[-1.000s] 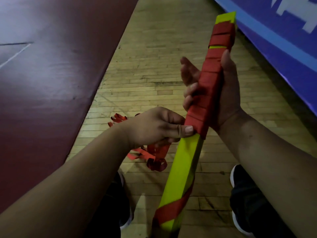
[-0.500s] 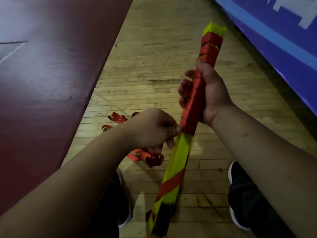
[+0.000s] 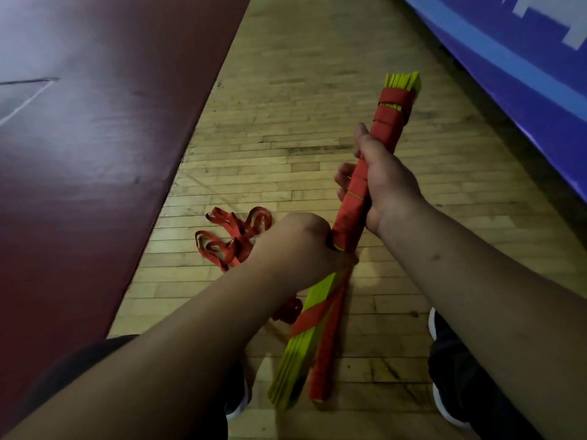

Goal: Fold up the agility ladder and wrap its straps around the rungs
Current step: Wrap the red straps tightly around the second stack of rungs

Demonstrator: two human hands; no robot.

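- Agility ladder [image 3: 319,290], folded into one long stack, was held in the air above the wooden floor [image 3: 286,128]. Its far end tilted up to the right and its near end pointed down between the person's feet.
- Yellow rungs [image 3: 293,360] showed bare along the lower part and fanned slightly at the top end.
- Red strap [image 3: 389,120] was wound in close turns round the upper part. One turn crossed the bare rungs slantwise lower down, and a flat run lay along the stack's right side.
- Right hand [image 3: 386,188] gripped the wound part, fingers curled round it and thumb laid along it.
- Left hand [image 3: 298,246] sat at the lower edge of the winding. Its fingers were curled round the stack and mostly hidden behind the back of the hand.
- Loose strap [image 3: 232,238] lay in tangled loops on the floor, just beyond the left hand.
- Maroon floor covering [image 3: 95,154] filled the left side, and a blue banner [image 3: 508,68] with white marks ran along the right.
- Right shoe [image 3: 451,385] and left shoe [image 3: 236,404], dark with white soles, stood on either side of the near end.
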